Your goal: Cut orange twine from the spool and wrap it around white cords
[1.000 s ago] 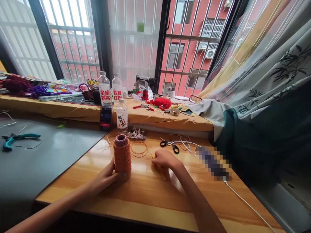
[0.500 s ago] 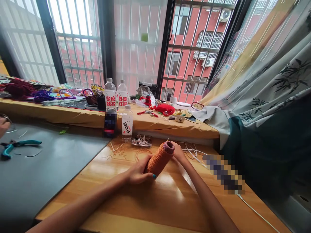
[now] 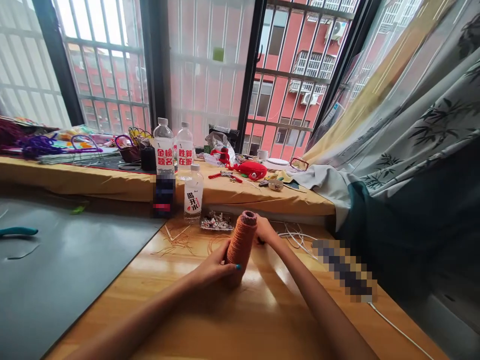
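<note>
My left hand (image 3: 212, 267) is wrapped round the lower part of a cone of orange-brown cord (image 3: 242, 245), thumb across its front. The cone is nearly upright, leaning slightly right, with its base at or close to the wooden table (image 3: 180, 310). Just behind the cone's upper right side is my right hand (image 3: 265, 230), low over the table. Its fingers are mostly hidden, and a small dark piece shows beneath them, close to where the black-handled scissors lay. Loose orange cord (image 3: 215, 244) lies behind my left hand.
A clear tray of small pieces (image 3: 216, 221) and a water bottle (image 3: 193, 192) stand behind the cone. White cords (image 3: 296, 235) and a blurred-out device (image 3: 345, 270) with a cable lie right. On the grey mat, teal-handled pliers (image 3: 18, 231) lie left. The cloth-covered ledge (image 3: 240, 192) holds many items.
My left hand has carried the cone right; it tilted strongly, then came nearly upright. My right hand has moved right, to where the scissors lay. Another person's hand showed briefly at the left edge.
</note>
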Motion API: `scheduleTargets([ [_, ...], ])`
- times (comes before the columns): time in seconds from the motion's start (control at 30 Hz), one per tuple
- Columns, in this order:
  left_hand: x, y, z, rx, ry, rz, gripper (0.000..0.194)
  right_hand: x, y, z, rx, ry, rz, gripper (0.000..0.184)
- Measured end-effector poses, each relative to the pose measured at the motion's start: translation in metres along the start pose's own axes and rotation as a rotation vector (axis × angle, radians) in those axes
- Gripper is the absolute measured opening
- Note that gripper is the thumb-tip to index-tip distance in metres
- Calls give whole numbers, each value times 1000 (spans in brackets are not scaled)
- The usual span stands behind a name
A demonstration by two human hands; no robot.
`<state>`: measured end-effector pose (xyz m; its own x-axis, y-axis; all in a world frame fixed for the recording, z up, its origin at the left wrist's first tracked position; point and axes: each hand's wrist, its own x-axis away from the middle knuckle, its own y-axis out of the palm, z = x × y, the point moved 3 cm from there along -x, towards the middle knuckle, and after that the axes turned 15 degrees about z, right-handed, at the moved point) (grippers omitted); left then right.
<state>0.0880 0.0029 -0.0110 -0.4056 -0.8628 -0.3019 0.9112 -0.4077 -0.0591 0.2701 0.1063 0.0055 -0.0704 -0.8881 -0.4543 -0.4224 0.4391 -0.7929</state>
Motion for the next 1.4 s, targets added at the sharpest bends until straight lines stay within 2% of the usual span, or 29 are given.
scheduleTargets([
  [0.1,-2,-1,-1,51,-1,26,57,-2,-21,15,85,44,20,17],
  [0.2,-2,1,2,64,-25,5,57,13,-37,30,156,57,8,20],
  [0.3,-1,2,5,60,-49,6,58,42,-39,38,200,-54,-108,27],
  [0.4,-1,3,7,55,-50,26,59,68,-41,38,153,-144,-73,25],
  [0.5,-1,2,7,50,-47,12,59,86,-49,38,100,-143,-43,18],
  [0.67,1,2,6,54,-30,-3,55,99,-72,43,-33,-52,-57,23],
  [0.8,0,2,7,73,-41,-18,56,99,-82,47,8,-12,-112,28],
  [0.97,-1,1,6,84,-52,-34,56,97,-86,56,118,123,-294,44],
  [1.13,0,2,5,68,-45,-43,54,106,-99,57,52,225,-455,47],
  [1.3,0,2,6,35,-21,-42,56,114,-118,59,-75,423,-445,55],
  [1.4,0,2,6,35,-15,-47,56,111,-124,67,-212,464,-375,54],
])
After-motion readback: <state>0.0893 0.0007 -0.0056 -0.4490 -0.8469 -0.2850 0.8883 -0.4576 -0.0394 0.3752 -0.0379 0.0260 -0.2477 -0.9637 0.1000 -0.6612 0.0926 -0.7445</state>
